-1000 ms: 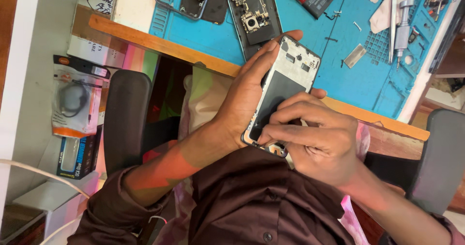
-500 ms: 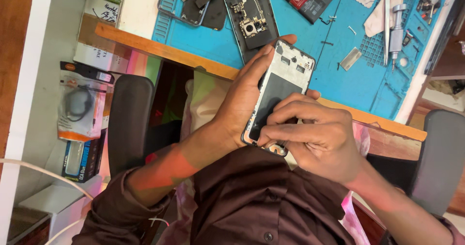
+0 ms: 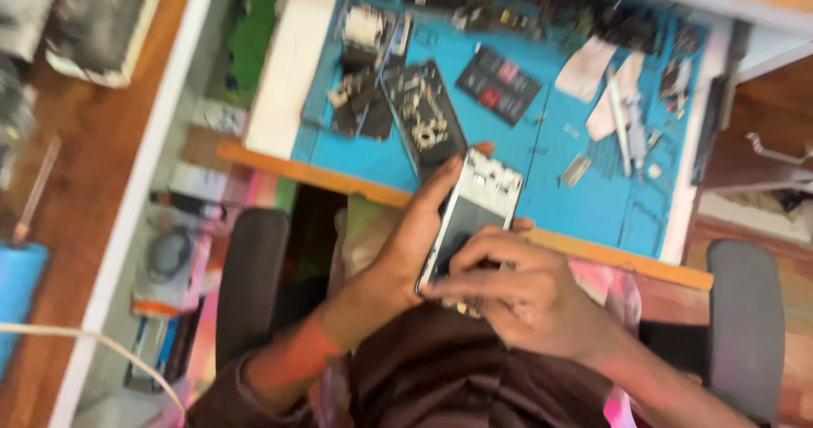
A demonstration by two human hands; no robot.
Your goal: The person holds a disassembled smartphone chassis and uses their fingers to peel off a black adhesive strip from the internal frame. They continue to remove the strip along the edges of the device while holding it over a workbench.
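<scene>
Blue repair mat (image 3: pixel 593 204) covers the surface, parts scattered. My left hand (image 3: pixel 406 250) clamps the white-framed opened phone (image 3: pixel 470 216) above my lap; right hand (image 3: pixel 525 297) fingertips press its lower end. Best gentle, even pressure.

A blister pack (image 3: pixel 169 267) with an orange base and a coiled dark item lay left of the chair. Below it sat a small dark-and-blue box (image 3: pixel 157 360). A blurred white-edged package (image 3: pixel 102 22) rested top left.

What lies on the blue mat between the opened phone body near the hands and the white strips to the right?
In the head view, a dark rectangular part with red patches lies between the opened phone body and the white strips on the blue mat.
</scene>
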